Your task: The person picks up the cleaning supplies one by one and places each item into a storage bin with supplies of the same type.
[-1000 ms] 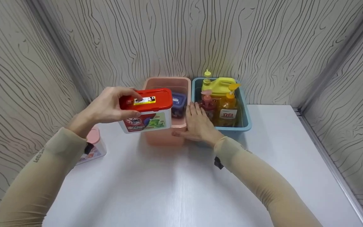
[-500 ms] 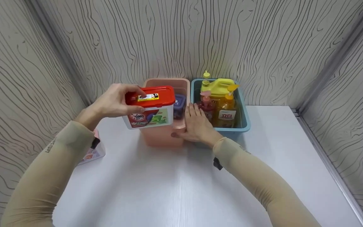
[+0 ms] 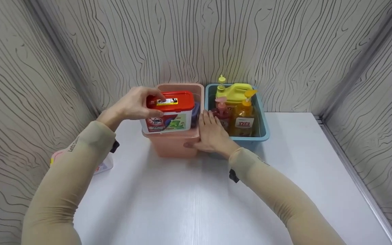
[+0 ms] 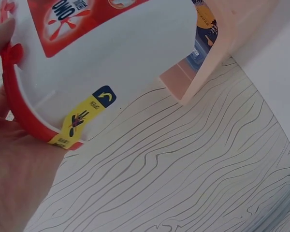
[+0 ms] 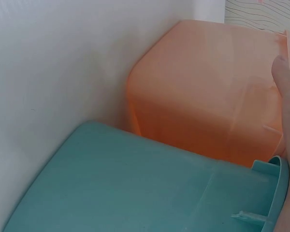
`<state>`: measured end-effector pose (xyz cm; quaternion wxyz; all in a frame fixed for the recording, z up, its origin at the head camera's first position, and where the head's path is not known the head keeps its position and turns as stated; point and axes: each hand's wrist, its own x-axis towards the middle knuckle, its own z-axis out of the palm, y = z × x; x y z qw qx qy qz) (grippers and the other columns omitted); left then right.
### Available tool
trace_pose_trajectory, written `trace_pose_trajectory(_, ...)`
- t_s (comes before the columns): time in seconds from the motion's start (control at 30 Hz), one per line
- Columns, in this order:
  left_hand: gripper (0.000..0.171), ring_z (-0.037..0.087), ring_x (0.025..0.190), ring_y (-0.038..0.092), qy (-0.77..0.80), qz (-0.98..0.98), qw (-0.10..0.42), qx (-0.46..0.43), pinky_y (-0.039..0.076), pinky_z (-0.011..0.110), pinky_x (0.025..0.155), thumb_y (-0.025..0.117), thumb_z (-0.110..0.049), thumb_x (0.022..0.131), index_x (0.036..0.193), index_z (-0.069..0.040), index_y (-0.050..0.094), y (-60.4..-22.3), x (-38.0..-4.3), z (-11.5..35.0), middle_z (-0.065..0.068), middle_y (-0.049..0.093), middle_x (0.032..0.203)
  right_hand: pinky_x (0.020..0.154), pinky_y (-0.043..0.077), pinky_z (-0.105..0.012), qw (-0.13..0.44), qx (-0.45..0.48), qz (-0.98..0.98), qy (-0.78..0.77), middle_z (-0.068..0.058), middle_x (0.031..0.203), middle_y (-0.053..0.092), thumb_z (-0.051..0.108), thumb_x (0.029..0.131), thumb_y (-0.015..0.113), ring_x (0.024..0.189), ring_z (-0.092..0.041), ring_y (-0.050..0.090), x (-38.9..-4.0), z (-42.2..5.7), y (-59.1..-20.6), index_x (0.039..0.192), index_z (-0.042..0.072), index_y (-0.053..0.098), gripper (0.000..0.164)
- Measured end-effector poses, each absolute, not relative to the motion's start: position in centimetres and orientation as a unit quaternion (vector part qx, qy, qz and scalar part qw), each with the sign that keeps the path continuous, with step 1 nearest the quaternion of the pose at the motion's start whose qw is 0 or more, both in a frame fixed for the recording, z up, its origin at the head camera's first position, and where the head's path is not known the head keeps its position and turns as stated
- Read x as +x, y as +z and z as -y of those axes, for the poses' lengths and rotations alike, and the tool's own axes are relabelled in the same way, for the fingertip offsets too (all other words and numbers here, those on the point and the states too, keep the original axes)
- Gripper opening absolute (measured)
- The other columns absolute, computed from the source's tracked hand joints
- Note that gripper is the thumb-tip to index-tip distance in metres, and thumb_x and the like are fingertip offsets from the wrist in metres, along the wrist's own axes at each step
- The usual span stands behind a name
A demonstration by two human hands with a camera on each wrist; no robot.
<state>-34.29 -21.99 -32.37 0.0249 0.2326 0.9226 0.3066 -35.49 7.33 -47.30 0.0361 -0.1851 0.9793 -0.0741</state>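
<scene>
Head view, left hand (image 3: pixel 135 103) gripping tub (image 3: pixel 171 114) — at pink bin's rim (image 3: pixel 175 134), right hand (image 3: pixel 213 135) on it (straight-fingered)

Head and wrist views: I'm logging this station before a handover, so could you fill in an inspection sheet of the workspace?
Surface: white table
Job's things: red-lidded tub at the mouth of the pink bin; dark blue container inside that bin; blue bin holding yellow jug, red pump bottle, orange pump bottle
Clutter: pink-lidded tub, partly behind the left sleeve
Hands: left hand grips the red-lidded tub; right hand rests at the bins' adjoining rims
Cables: nothing seen
Surroundings: line-patterned walls
</scene>
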Motion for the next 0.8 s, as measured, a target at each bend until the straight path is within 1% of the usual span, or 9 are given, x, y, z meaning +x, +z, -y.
trace_pose_trajectory(0.3,0.045,0.036,0.126,0.069,0.309,-0.92,0.04,0.24,0.062,0.059,0.114,0.087,-0.015,0.092,0.135,-0.009,0.074,-33.3,-35.5,21.3,0.014,0.074,0.141,0.145,0.014,-0.06,0.03,-0.196,-0.977,-0.082,-0.02,0.191,0.007,0.091,0.089,0.064,0.179,-0.044,0.01,-35.6,-7.6,-47.4,0.18,0.003,0.012,0.137)
trace_pose_trajectory(0.47,0.044,0.037,0.124,0.069,0.3,-0.922,0.044,0.239,0.062,0.06,0.113,0.086,-0.014,0.093,0.135,-0.009,0.074,-33.7,-35.9,21.1,0.015,0.074,0.14,0.145,0.014,-0.059,0.027,-0.197,-0.977,-0.078,-0.021,0.191,0.007,0.093,0.089,0.062,0.179,-0.045,0.01,-35.6,-7.6,-47.4,0.18,0.002,0.012,0.138)
trace_pose_trajectory(0.7,0.045,0.037,0.13,0.067,0.299,-0.925,0.055,0.226,0.059,0.061,0.118,0.085,-0.012,0.094,0.137,-0.01,0.072,-34.0,-36.6,20.6,0.014,0.07,0.146,0.145,0.012,-0.059,0.048,-0.185,-0.976,-0.106,-0.018,0.192,0.001,0.094,0.088,0.062,0.18,-0.042,0.004,-35.2,-7.6,-47.2,0.181,0.005,0.004,0.14)
trace_pose_trajectory(0.8,0.046,0.038,0.134,0.065,0.293,-0.928,0.054,0.224,0.057,0.062,0.12,0.085,-0.012,0.095,0.138,-0.01,0.071,-34.3,-36.8,20.4,0.014,0.069,0.148,0.145,0.012,-0.059,0.051,-0.184,-0.975,-0.112,-0.018,0.192,0.0,0.094,0.088,0.061,0.18,-0.042,0.004,-35.2,-7.5,-47.1,0.181,0.005,0.003,0.141)
